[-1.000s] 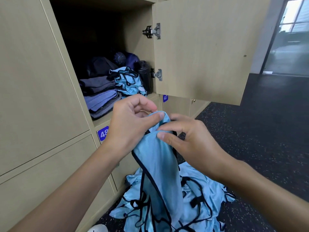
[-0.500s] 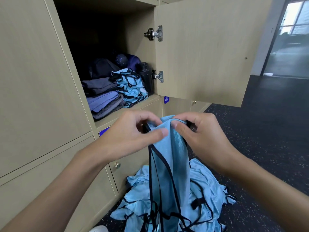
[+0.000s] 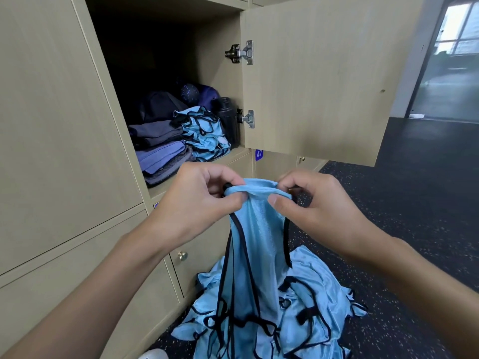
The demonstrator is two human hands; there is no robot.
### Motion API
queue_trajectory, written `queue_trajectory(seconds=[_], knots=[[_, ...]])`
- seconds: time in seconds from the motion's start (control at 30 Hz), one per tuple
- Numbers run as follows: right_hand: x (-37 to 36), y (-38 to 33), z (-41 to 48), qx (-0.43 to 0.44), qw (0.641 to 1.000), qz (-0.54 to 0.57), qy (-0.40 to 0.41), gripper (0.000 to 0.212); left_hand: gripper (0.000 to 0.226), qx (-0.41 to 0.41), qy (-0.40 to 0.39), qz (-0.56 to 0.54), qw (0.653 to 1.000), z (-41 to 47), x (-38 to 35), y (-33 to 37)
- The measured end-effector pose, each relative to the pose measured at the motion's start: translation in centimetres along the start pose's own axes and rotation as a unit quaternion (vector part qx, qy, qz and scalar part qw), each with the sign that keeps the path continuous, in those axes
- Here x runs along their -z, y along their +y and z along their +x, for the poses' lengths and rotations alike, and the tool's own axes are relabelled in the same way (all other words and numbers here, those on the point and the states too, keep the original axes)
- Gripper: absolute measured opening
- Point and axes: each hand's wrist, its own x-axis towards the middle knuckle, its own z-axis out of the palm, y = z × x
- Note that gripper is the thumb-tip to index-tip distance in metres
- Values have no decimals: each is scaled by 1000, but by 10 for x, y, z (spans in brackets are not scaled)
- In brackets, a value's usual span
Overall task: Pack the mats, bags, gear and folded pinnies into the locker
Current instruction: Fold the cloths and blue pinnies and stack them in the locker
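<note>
Open locker (image 3: 215,81) beyond; blue pinny (image 3: 259,229) in pinch of left hand (image 3: 199,203) and right hand (image 3: 316,203).

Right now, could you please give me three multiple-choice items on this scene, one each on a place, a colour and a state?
1. Where does the loose pile of pinnies lie?
A. in the locker
B. on the floor
C. on a bench

2. What colour is the trim of the held pinny?
A. black
B. white
C. red

3. How is the locker door?
A. shut
B. open
C. taken off

Answers:
1 B: the pile spreads on the dark floor below the left hand and right hand.
2 A: black edging runs down the blue cloth.
3 B: it stands swung out on its hinges.
</note>
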Motion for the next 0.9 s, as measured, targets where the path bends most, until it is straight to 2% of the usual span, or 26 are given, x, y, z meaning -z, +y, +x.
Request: queue_trajectory(seconds=[0.07, 0.17, 0.23, 0.33, 0.47, 0.57, 0.6, 0.63, 0.7, 0.8, 0.83, 0.9], knots=[[0, -1, 1, -5, 998, 50, -35, 14, 20, -9, -3, -5, 1000, 0, 1, 0], [1, 2, 2, -3, 998, 16, -61, 23, 22, -14, -15, -14, 1000, 0, 4, 1], [2, 3, 3, -13, 999, -1, -40, 26, 20, -23, -24, -14, 999, -1, 6, 0], [2, -1, 5, -33, 998, 54, 23, 18, 23, -37, 7, -24, 999, 2, 9, -1], [-1, -12, 10, -25, 982, 161, 94, 17, 29, -23, 75, -147, 986, 6, 5, 3], [-2, -15, 9, -73, 967, 243, 33, 36, 30, -25, 115, -227, 967, 7, 0, 8], [-3, -14, 9, -86, 966, 242, 0, 36, 29, -26, 130, -246, 960, 8, -1, 9], [-4, -12, 8, -89, 970, 224, -19, 26, 29, -20, 150, -263, 953, 8, -2, 9], [-5, -10, 9, -83, 977, 197, -1, 12, 34, 18, 171, -292, 941, 7, -6, 7], [-7, -12, 11, -84, 972, 215, 37, 14, 55, 110, 97, -294, 944, 2, -19, 0], [-6, -12, 11, -82, 971, 222, 40, 15, 56, 124, 74, -292, 945, 1, -23, -2], [-5, -11, 11, -82, 970, 221, 51, 18, 43, 125, 68, -298, 944, 1, -25, -2]])
